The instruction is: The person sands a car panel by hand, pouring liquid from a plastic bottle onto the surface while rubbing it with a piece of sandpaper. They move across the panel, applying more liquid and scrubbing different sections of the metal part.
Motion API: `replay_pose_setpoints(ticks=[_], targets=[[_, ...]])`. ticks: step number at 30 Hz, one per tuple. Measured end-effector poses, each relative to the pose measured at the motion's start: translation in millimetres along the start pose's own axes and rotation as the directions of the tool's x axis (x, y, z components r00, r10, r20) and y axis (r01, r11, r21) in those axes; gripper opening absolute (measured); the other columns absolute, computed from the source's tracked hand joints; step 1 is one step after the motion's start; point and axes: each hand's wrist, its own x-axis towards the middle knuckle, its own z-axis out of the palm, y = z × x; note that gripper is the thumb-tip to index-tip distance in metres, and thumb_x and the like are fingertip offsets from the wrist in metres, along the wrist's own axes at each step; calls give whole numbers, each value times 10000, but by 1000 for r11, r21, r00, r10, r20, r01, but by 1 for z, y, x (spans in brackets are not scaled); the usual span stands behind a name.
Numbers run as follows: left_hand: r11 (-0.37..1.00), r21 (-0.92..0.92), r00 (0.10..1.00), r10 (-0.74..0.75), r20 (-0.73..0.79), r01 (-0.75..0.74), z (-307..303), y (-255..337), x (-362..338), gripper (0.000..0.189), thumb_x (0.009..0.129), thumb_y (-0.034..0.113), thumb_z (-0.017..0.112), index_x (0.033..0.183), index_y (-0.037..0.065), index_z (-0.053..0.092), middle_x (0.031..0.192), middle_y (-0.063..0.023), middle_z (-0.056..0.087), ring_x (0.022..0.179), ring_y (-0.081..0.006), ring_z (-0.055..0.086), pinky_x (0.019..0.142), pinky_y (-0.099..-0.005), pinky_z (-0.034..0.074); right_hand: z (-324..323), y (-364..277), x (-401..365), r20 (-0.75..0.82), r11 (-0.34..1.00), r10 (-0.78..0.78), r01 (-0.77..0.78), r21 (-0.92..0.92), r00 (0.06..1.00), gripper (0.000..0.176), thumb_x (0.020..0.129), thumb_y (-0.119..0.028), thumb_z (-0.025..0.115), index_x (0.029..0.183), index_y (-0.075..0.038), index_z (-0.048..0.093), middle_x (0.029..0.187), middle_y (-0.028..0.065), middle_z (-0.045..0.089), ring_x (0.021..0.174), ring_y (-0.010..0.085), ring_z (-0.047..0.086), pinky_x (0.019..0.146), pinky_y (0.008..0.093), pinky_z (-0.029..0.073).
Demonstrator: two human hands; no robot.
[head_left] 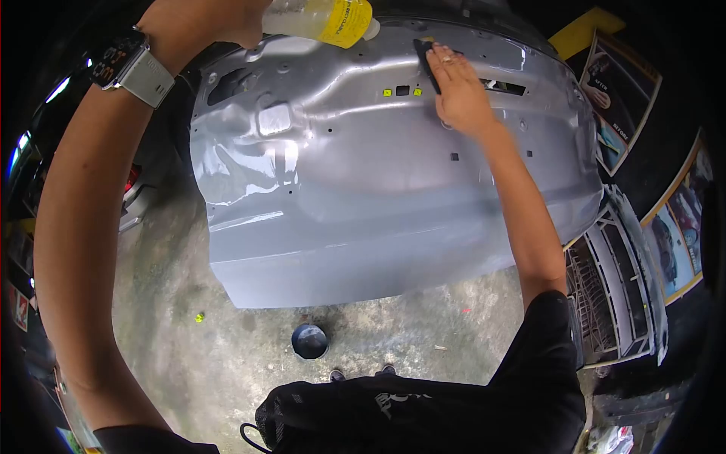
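Car panel [355, 163]: silver-grey and glossy, moulded with ridges and cut-outs, spread before the person.
Left grip [215, 19]: raised high, wrist bent inward, partly cut off by the top edge, grasping the bottle [321, 20].
Right grip [463, 87]: reached forward, fingers straight, laid over the dark pad [428, 66]; whether clenched, cannot tell.
Bottle: clear, yellow-labelled, sideways.
Dark pad: on the panel's far part.

Before you, the glossy silver-grey car panel [363, 170] spreads wide, pierced by several holes. Your clear bottle [325, 21], yellow-labelled, tilts nearly sideways near its far edge; your dark pad [426, 63] lies against its far part.
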Motion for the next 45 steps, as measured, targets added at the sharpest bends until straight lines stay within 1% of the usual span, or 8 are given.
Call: replay_pose_setpoints(ticks=[5, 9, 12, 18, 26, 30, 35, 45], targets=[[1000, -19, 1000, 8, 22, -8, 5, 8, 7, 599, 711, 286, 910, 1250, 116, 712, 1059, -106, 752, 986, -272, 725, 882, -366, 574, -3, -51, 29, -70, 966, -15, 33, 256, 997, 617, 873, -161, 669, 1469, -74, 534, 1463, 183, 549, 1364, 345, 510, 1191, 478, 357], [998, -20, 999, 54, 5, -54, 5, 9, 3, 602, 706, 271, 909, 1256, 125, 713, 1041, -111, 756, 976, -275, 726, 862, -368, 570, 10, -48, 37, -8, 985, -12, 14, 174, 1000, 567, 892, -148, 667, 1447, -112, 556, 1435, 168, 569, 1326, 333, 533, 1171, 481, 373], [996, -87, 999, 17, 34, -14, 4, 8, -6, 607, 698, 265, 916, 1254, 129, 715, 1038, -117, 759, 971, -277, 727, 848, -375, 567, -5, -30, 24, 6, 939, 35, -35, 342, 999, 524, 897, -100, 650, 1415, -91, 573, 1421, 163, 581, 1302, 324, 551, 1148, 482, 397], [997, -78, 995, -10, 101, 18, 1, 11, -14, 587, 696, 259, 920, 1230, 117, 723, 1012, -124, 761, 953, -274, 731, 830, -374, 570, -18, -69, -43, 85, 989, -48, 35, 147, 995, 497, 916, -42, 543, 1409, 26, 539, 1475, 198, 549, 1379, 341, 514, 1178, 461, 381], [991, -132, 989, 17, 150, 3, -5, 17, 6, 575, 681, 277, 920, 1195, 105, 728, 1002, -125, 756, 936, -273, 734, 812, -372, 571, 14, -147, -30, 183, 895, -31, -54, 442, 983, 577, 860, 8, 580, 1432, 45, 511, 1561, 201, 461, 1486, 332, 392, 1225, 445, 345], [994, -105, 999, 40, 12, -39, 5, 25, 7, 552, 683, 285, 919, 1166, 97, 728, 1000, -124, 756, 915, -272, 736, 813, -375, 571, 0, -120, -34, 306, 838, -133, -58, 543, 943, 567, 855, 13, 583, 1420, 21, 542, 1533, 183, 502, 1453, 321, 442, 1215, 439, 361], [972, -225, 996, 59, -59, -71, 26, 19, -2, 522, 673, 249, 915, 1136, 96, 729, 979, -127, 754, 894, -272, 737, 783, -367, 579, -2, -47, -60, 231, 958, -153, 86, 275, 961, 567, 820, 45, 605, 1381, -39, 611, 1459, 162, 585, 1371, 321, 538, 1192, 456, 387], [967, -241, 991, 51, -126, -81, 56, 17, -13, 497, 671, 250, 896, 1115, 102, 729, 948, -118, 756, 855, -271, 743, 779, -383, 590, 22, -173, -17, 195, 884, -60, -39, 465, 979, 599, 833, -100, 664, 1424, -41, 586, 1543, 134, 514, 1462, 302, 434, 1211, 455, 352]])
